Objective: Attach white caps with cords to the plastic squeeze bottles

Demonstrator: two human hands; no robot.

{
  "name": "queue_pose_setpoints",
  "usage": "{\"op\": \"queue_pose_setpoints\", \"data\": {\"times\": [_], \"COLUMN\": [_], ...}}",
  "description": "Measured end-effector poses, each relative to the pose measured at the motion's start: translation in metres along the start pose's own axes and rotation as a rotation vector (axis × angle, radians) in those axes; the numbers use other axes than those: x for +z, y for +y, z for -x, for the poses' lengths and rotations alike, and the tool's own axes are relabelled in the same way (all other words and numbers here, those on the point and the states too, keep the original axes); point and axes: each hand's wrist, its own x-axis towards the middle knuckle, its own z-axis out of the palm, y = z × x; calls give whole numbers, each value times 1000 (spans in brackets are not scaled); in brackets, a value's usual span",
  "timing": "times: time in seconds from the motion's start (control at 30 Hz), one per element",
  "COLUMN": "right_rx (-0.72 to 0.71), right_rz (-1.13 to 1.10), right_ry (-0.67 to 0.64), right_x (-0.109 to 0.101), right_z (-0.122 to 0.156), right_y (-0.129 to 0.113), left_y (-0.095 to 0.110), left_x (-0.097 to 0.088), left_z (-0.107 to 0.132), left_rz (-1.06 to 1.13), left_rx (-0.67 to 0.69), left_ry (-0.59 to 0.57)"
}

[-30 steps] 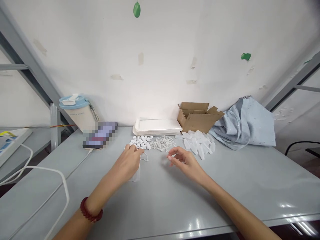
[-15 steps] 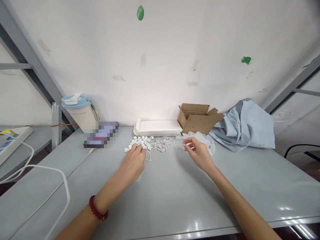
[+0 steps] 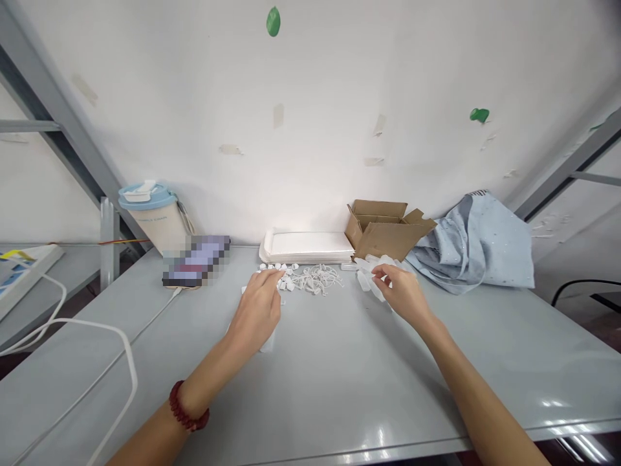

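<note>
My left hand (image 3: pixel 258 307), palm down with fingers curled together, is over the near side of a pile of small white caps (image 3: pixel 290 285). It covers part of the pile, and what its fingertips hold, if anything, is hidden. Below that hand a clear plastic piece (image 3: pixel 268 343) shows on the table. My right hand (image 3: pixel 403 292) has its thumb and fingers bent close together at a heap of translucent plastic pieces (image 3: pixel 363 280). Whatever lies between those fingertips cannot be made out. Between the hands sits a tangle of white cords (image 3: pixel 317 279).
Behind the piles are stacked white trays (image 3: pixel 310 243) and an open cardboard box (image 3: pixel 395 238). A light blue cloth bag (image 3: pixel 499 243) lies at right. On the left are a lidded cup (image 3: pixel 158 223), a phone (image 3: pixel 196 262) and a white cable (image 3: pixel 129 349).
My right hand has moved right and slightly down, onto the translucent pieces. My left hand has shifted a little, its fingers now higher over the caps. The cord end beside it is out of sight.
</note>
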Motion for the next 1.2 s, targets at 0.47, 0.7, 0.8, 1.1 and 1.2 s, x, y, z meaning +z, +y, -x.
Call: {"op": "queue_pose_setpoints", "data": {"times": [0.47,0.7,0.8,1.1,1.2], "right_rx": [-78,-52,-59,-70,-74], "right_rz": [397,437,433,414,402], "right_ry": [-180,-272,-273,-283,-280], "right_x": [16,19,20,18,18], "right_z": [10,9,9,11,12], "right_y": [-28,-29,-31,-36,-36], "left_y": [-5,4,12,21,19], "left_x": [-21,-18,-15,-23,-24], "left_z": [-8,2,8,6,6], "left_rz": [-41,84,39,-282,-307], "left_rx": [-66,64,159,237,231], "left_ry": [-31,-414,-543,-649,-662]}}
